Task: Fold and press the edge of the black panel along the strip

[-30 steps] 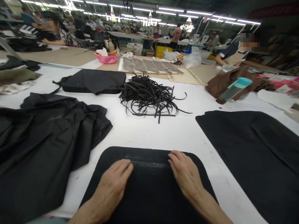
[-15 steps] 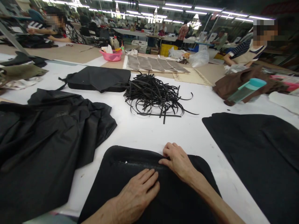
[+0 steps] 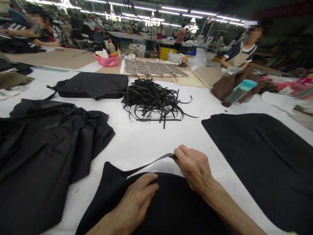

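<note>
A black panel with rounded corners lies in front of me on the white tabletop. My left hand rests on it, fingers stretched out and pressing near its far edge. Between the fingers of my right hand, closed in a pinch, is a thin black strip. The strip rises off the panel's far left corner and runs up to the right, with a gap of white table showing under it. My right fingers hide the end of the strip.
Beyond my hands lies a tangled heap of black strips. A stack of black panels is behind it to the left. Crumpled black fabric covers the left side, black sheets the right. A bottle leans on brown cloth. Co-workers sit farther back.
My right hand has pulled a strip up from the panel's far edge, which lay flat before. My left hand has shifted slightly left on the panel. The camera view has turned a little right.
</note>
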The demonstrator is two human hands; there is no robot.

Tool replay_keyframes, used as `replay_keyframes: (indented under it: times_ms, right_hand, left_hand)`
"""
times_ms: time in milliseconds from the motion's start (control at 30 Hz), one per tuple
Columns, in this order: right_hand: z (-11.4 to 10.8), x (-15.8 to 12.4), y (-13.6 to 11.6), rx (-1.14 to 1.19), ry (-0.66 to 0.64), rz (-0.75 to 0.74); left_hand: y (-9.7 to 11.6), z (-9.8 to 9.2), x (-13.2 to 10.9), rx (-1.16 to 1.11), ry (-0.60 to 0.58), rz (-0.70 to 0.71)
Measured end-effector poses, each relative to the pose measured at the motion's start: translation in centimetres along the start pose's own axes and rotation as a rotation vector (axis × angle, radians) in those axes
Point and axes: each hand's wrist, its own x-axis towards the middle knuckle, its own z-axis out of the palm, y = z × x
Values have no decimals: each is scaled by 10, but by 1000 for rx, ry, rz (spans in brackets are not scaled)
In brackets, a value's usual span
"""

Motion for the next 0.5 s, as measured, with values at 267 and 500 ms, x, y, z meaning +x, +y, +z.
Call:
replay_keyframes:
  times_ms: [267,500]
  right_hand:
    - [-8,-2,6,-57,-49,-65]
    - [29,3,11,-63,-167,-68]
  left_hand:
    - [31,5,65,-137,-151,-149]
    - [33,13,80,-90,-257,-208]
